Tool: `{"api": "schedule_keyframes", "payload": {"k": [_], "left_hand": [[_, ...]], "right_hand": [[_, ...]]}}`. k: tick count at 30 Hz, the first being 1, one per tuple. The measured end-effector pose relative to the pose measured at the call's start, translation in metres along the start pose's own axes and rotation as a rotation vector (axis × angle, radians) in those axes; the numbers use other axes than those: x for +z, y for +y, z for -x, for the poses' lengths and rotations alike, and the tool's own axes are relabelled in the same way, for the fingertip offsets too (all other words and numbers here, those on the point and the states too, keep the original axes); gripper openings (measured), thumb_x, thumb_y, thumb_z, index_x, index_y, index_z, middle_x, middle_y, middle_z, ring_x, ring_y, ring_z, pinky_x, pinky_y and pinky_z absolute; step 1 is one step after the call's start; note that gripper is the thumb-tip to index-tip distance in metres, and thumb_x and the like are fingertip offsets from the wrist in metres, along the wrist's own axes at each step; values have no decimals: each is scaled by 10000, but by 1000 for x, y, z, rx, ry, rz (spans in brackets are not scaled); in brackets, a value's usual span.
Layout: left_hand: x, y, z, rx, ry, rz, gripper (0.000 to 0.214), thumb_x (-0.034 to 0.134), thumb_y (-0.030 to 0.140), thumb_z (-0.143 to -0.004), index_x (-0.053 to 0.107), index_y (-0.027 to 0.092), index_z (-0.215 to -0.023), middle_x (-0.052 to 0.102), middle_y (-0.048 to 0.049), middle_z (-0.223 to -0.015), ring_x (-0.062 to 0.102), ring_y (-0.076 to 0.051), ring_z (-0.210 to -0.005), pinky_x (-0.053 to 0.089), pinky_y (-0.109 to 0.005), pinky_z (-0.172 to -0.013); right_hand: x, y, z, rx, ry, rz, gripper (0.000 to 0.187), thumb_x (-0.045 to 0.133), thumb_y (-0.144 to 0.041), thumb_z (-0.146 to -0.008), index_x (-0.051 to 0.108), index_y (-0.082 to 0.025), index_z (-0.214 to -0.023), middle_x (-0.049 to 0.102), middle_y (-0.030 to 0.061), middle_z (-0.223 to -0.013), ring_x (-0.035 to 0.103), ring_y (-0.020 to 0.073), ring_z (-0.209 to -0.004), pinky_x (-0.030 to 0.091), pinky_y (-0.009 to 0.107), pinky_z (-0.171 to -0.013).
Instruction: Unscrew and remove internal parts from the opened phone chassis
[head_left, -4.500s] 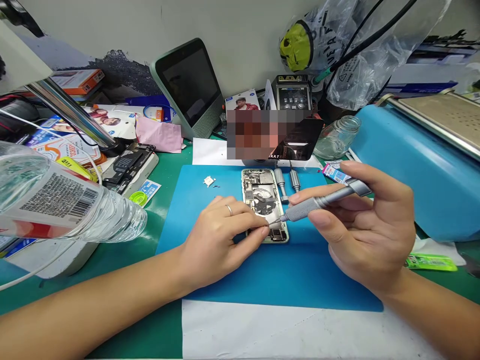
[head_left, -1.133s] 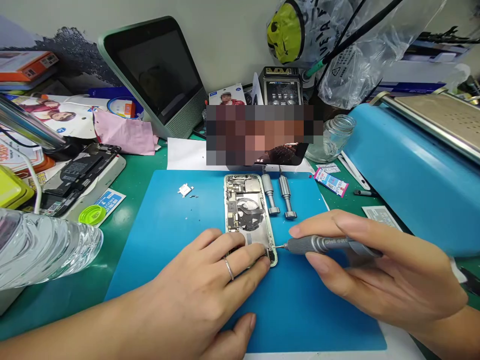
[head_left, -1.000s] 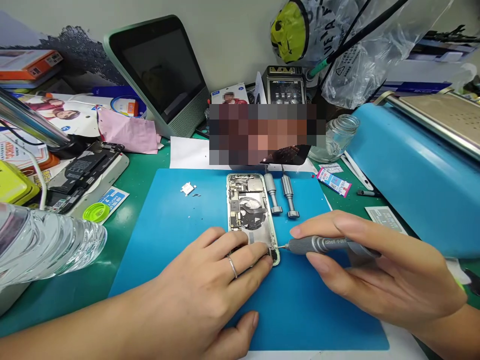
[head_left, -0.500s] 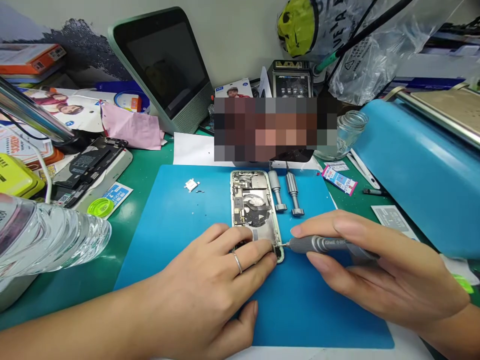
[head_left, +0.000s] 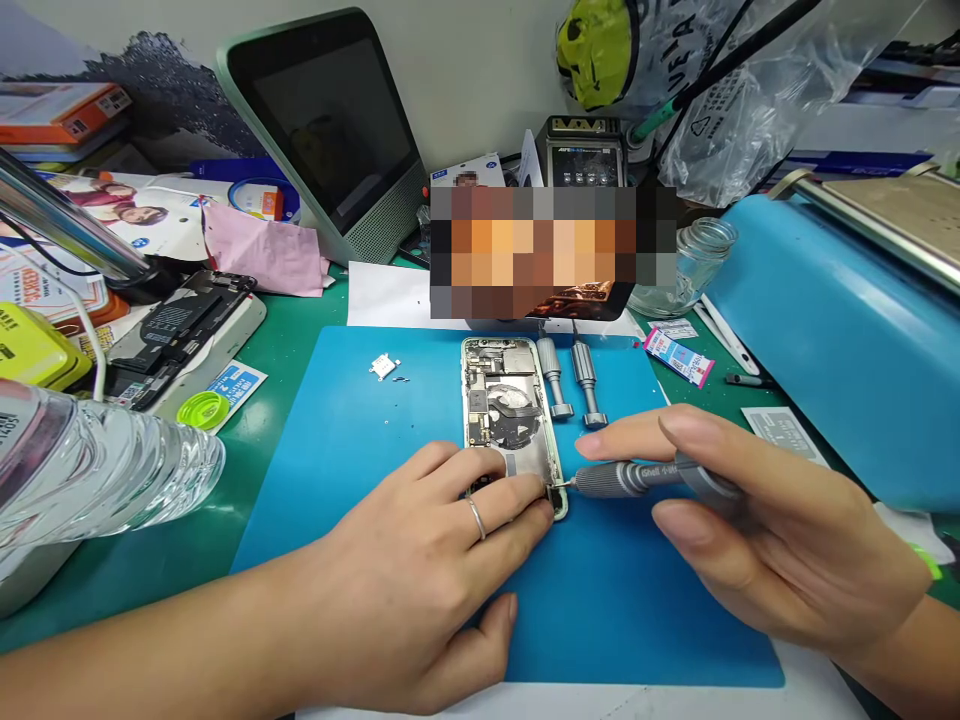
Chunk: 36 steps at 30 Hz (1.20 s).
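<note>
An opened smartphone [head_left: 514, 400] lies on the blue work mat [head_left: 322, 440], its inner board and a round dark part showing. My left hand [head_left: 442, 550], with a ring on one finger, holds the phone's lower end down; its fingers bend over that end and hide part of it. In my right hand [head_left: 780, 510] is a grey precision screwdriver [head_left: 630, 478], pointing left, its tip at the phone's lower right edge. My thumb and index finger stand apart around the handle. Two more grey screwdrivers [head_left: 551, 378] lie beside the phone's upper right. Small metal pieces [head_left: 384, 367] rest on the mat's upper left.
A clear water bottle [head_left: 112, 465] stands at left, near another opened phone [head_left: 176, 335]. A tablet-like screen [head_left: 330, 130] stands behind. A pixelated patch covers something at the back middle. A glass jar [head_left: 694, 265] and a blue machine [head_left: 832, 350] are on the right.
My right thumb has drawn back from the screwdriver's front grip, and the fingers are wider apart. The screwdriver tip stays at the phone's edge. My left hand has barely moved.
</note>
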<state>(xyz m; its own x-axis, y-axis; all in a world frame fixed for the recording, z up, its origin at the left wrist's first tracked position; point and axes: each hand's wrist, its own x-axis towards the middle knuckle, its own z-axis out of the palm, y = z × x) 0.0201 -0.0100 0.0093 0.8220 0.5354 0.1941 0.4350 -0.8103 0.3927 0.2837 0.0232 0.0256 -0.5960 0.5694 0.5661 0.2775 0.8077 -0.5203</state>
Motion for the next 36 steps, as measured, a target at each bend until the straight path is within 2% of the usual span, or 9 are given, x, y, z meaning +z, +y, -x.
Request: {"api": "schedule_keyframes", "payload": {"k": [5, 9, 13, 17, 23, 27, 32, 36], "left_hand": [[1, 0, -1, -10, -2, -4, 503, 506, 292, -955, 528, 122, -1428, 540, -72, -1470, 504, -314, -1203, 458, -486, -932], [2, 0, -2, -11, 9, 9, 494, 511, 290, -955, 532, 126, -1420, 561, -63, -1446, 507, -304, -1196, 459, -475, -939], [0, 1, -2, -12, -1, 12, 478, 503, 286, -968, 525, 127, -1418, 544, -59, -1461, 501, -296, -1208, 458, -470, -951], [-1, 1, -3, -16, -10, 18, 478, 501, 278, -971, 513, 129, -1425, 541, -59, -1460, 489, -297, -1222, 453, -473, -968], [2, 0, -2, -8, -3, 22, 458, 502, 275, -970, 531, 119, -1400, 535, -65, -1463, 480, -296, -1229, 447, -472, -978], [2, 0, -2, -11, -1, 18, 482, 509, 270, -963, 519, 118, -1420, 541, -69, -1458, 487, -299, -1217, 453, -474, -963], [1, 0, -2, -7, 1, 2, 483, 503, 278, -965, 519, 121, -1421, 545, -77, -1456, 506, -301, -1197, 465, -478, -944], [1, -1, -2, -3, 11, -2, 453, 511, 270, -961, 539, 113, -1384, 547, -77, -1453, 507, -296, -1195, 471, -475, -937]], "right_hand": [[-1, -1, 0, 4, -33, -18, 780, 561, 24, -851, 390, -305, -1536, 748, 87, -1210, 740, 231, -1061, 680, 384, -815], [0, -1, -4, -32, -13, -41, 725, 560, 4, -858, 442, -292, -1510, 764, 82, -1022, 743, 223, -932, 677, 395, -764], [2, 0, -7, -75, 29, -16, 645, 571, -45, -886, 481, -267, -1486, 756, 82, -975, 726, 215, -890, 665, 374, -702], [5, 1, -7, -94, 29, -9, 632, 567, -42, -893, 467, -208, -1495, 741, 107, -1064, 707, 213, -970, 648, 385, -792], [5, 0, -6, -101, 24, -12, 662, 543, -9, -903, 437, -241, -1513, 715, 70, -1016, 680, 208, -941, 617, 421, -848], [5, 0, -5, -73, 25, -14, 658, 559, -37, -906, 436, -253, -1515, 666, 73, -1048, 640, 223, -982, 594, 450, -883], [5, -1, -7, -111, -27, 20, 670, 513, -36, -929, 360, -223, -1554, 699, 84, -1143, 648, 226, -1054, 544, 453, -984], [5, -1, -7, -94, -20, 66, 660, 578, -93, -920, 391, -226, -1538, 695, 57, -1029, 630, 224, -957, 523, 462, -995]]}}
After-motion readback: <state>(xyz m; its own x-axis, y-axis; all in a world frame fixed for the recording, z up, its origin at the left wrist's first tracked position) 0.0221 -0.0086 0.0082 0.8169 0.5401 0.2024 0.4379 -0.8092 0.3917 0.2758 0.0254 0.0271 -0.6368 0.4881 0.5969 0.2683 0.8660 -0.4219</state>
